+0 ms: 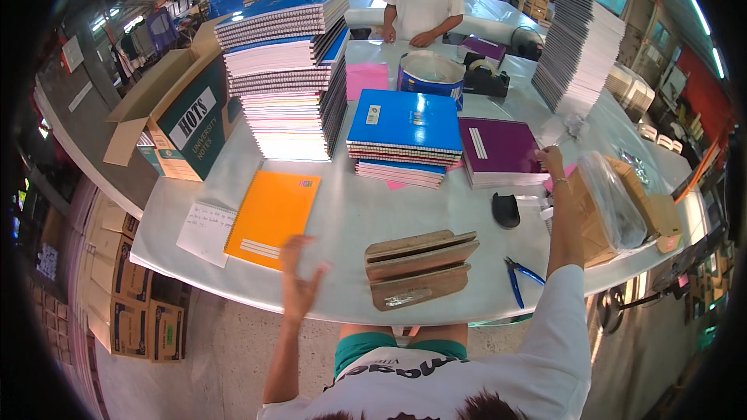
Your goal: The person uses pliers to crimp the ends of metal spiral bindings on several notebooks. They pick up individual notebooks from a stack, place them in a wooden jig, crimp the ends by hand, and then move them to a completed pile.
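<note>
**Purple notebooks under the right hand, orange notebook near the left**

Purple notebooks [502, 152] lie in a short stack on the white table [342, 210], right of centre, and the person's right hand [551, 160] is stretched out to the stack's near right corner. The fingers look curled at the cover's edge, though whether they grip it or only touch it cannot be told. Just left of this stack sits a taller pile of blue notebooks [405, 132] with pink covers showing beneath.

The left hand [299, 284] hovers at the near edge of the table, fingers spread wide and holding nothing. It is blurred. Just beside it on the left lies a single orange notebook [272, 218], flat, with a white handwritten sheet [206, 233] further left.

Between the two arms, at the near edge, rests a small stack of brown cardboard pieces [420, 264]. Right of it lie blue-handled pliers [517, 276], and a little farther in a small black object [506, 210]. A cardboard box holding a clear plastic bag [615, 202] stands at the right, close to the right forearm.

At the far left rises a tall stack of spiral notebooks [292, 70], with an open carton [183, 113] beside it. Another tall stack [576, 50] stands at the far right. A tape dispenser [486, 74] sits at the far side, where another person in a white shirt [424, 0] stands.
</note>
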A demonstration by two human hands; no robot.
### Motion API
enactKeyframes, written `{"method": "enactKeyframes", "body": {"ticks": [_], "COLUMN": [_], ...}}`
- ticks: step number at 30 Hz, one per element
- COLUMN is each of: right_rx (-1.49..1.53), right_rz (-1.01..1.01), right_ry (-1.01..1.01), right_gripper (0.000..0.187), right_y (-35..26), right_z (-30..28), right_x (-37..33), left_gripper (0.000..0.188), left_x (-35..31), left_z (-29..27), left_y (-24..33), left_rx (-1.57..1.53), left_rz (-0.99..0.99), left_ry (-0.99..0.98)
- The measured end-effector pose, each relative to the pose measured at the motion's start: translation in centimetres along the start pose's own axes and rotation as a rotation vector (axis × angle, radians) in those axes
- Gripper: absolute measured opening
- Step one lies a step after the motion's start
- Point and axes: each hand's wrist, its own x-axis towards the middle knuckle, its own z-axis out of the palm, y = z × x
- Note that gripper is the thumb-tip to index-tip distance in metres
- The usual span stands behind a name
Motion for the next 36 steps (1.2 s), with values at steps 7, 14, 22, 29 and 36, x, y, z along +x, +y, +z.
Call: {"method": "enactKeyframes", "body": {"ticks": [7, 14, 22, 29, 36], "right_rx": [0.372, 0.025, 0.26, -0.207, 0.53], "right_rz": [0.158, -0.085, 0.251, -0.116, -0.35], "right_ry": [-0.178, -0.098, -0.162, 0.342, 0.436], "right_gripper": [0.032, 0.033, 0.034, 0.025, 0.017], "right_y": [1.0, 4.2, 1.3, -1.0, -12.3], "right_z": [-0.5, -1.6, 0.0, -2.4, -9.9], "right_x": [-0.7, 0.9, 0.8, -1.2, -12.5], "left_gripper": [0.054, 0.047, 0.051, 0.042, 0.033], "left_x": [-0.7, 3.2, 0.9, 1.0, 0.0], "left_z": [6.0, 7.2, 8.1, 8.1, 7.8], "left_y": [4.8, 2.3, -0.6, 0.4, -1.1], "left_rx": [-0.28, -0.373, -0.614, -0.666, -0.615], "left_rz": [-0.212, -0.15, -0.301, -0.311, -0.287], "left_ry": [-0.328, -0.286, -0.178, -0.069, -0.043]}}
